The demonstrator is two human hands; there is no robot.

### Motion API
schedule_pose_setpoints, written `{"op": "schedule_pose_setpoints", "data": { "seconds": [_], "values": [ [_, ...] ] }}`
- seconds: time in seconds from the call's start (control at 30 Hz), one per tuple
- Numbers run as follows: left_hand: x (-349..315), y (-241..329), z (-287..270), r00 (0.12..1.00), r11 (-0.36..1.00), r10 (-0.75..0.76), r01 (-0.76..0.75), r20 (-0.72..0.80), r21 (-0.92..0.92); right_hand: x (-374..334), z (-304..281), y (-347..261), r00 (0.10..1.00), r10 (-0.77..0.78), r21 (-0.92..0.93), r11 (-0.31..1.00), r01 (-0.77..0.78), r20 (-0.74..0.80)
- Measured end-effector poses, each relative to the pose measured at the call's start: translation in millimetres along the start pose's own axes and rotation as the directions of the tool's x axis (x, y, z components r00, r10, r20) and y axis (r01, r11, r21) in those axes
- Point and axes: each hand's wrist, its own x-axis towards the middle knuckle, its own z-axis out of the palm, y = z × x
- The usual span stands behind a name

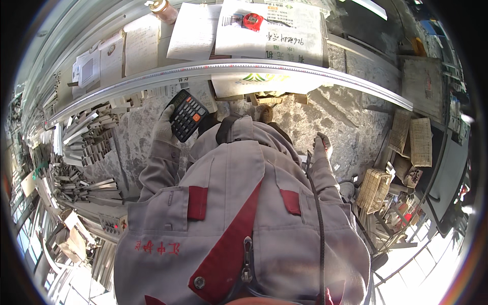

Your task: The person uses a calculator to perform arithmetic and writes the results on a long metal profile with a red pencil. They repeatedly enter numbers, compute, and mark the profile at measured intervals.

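Observation:
A black calculator (187, 116) with one orange key and dark keys is held in my left hand (163, 128), which wears a pale glove. The calculator is tilted, left of my jacket front, and hides part of the fingers. On the other side, my gloved right hand (322, 146) hangs low beside my body. Its fingers look curled, with a small reddish spot at them; what they hold, if anything, is too small to make out. Beyond both hands, a long metal ruler (239, 65) with a printed scale stretches across the bench.
Paper sheets (194, 32) and a red tape measure (252, 21) lie past the ruler, near a brownish jar (162, 10). Stacked metal profiles (94, 142) stand at left. Wicker-like baskets (421, 142) and a yellowish crate (374, 191) are at right. A dark cord (319, 218) runs down my jacket.

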Motion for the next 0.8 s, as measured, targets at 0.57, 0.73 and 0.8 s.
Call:
{"op": "schedule_pose_setpoints", "data": {
  "seconds": [0.57,0.73,0.8],
  "values": [
    [-71.2,-64.0,58.8,0.995,0.997,0.074,-0.076,-0.066,-0.023,91.2,-67.2,-53.7,0.997,-0.065,0.002,0.998,0.065,0.04],
    [-41.2,-53.6,58.0,0.999,0.999,0.044,-0.044,-0.004,-0.002,35.0,-121.2,21.9,0.995,0.074,-0.07,0.994,-0.079,-0.066],
    [-27.5,-45.4,54.2,0.999,1.0,-0.005,0.006,0.038,-0.014,8.9,-138.6,49.9,0.981,0.086,-0.008,0.996,-0.089,-0.171]
  ]
}}
